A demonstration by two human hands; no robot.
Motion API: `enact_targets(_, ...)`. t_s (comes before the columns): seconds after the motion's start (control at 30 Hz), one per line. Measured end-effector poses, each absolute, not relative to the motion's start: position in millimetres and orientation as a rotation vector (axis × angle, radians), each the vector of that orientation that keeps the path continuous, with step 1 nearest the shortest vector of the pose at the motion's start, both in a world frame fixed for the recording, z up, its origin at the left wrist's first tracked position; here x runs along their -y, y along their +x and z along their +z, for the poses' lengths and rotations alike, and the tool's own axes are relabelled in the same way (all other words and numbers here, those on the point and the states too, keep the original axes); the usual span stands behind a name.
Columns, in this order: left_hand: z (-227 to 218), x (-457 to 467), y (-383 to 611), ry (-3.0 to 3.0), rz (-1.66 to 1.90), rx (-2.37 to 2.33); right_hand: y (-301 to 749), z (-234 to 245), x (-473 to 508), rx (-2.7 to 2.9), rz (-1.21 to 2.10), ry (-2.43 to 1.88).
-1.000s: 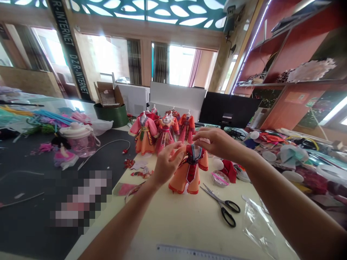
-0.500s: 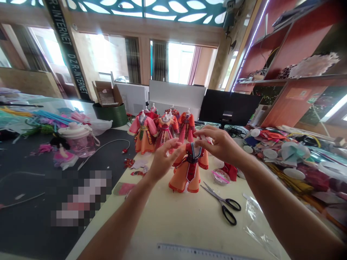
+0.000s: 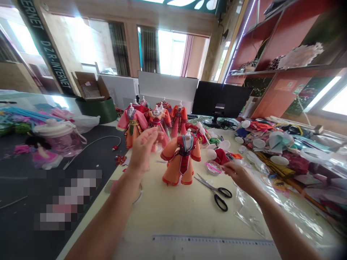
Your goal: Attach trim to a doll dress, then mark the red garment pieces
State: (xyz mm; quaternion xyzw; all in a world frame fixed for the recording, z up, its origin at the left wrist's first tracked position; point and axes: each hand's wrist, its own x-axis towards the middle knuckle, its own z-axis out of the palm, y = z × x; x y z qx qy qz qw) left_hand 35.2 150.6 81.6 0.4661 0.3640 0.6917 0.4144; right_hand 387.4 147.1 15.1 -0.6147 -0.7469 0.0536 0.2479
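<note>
In the middle of the table stands a doll-sized orange robe (image 3: 177, 164) with a dark red front panel and a beaded collar, on a small white headless form. My left hand (image 3: 142, 150) is raised to the left of it, apart from it, thumb and fingertips pinched together; whatever they hold is too small to make out. To the right, my right hand (image 3: 241, 175) has its fingers closed at the end of a thin pink stick (image 3: 214, 167). The stick lies across a small round clear dish (image 3: 210, 170). Black-handled scissors (image 3: 214, 189) lie partly open before the dish.
Several dressed doll forms (image 3: 132, 124) stand behind the robe. A ruler (image 3: 211, 241) lies along the near side, with clear plastic bags (image 3: 248, 211) to the right. Fabric scraps (image 3: 292, 144) pile up at the right. A black monitor (image 3: 221, 101) stands at the back.
My right hand has left the robe's collar and moved right and down to the pink stick. My left hand has drawn away leftward from the robe, which stands free. The view has shifted slightly.
</note>
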Motion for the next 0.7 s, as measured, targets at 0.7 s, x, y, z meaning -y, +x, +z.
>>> enact_targets(0.7, 17.9, -144.1, 41.0, 0.844, 1.602, -1.316, 408.4, -61.7, -149.7, 2.127, 0.181, -1.784)
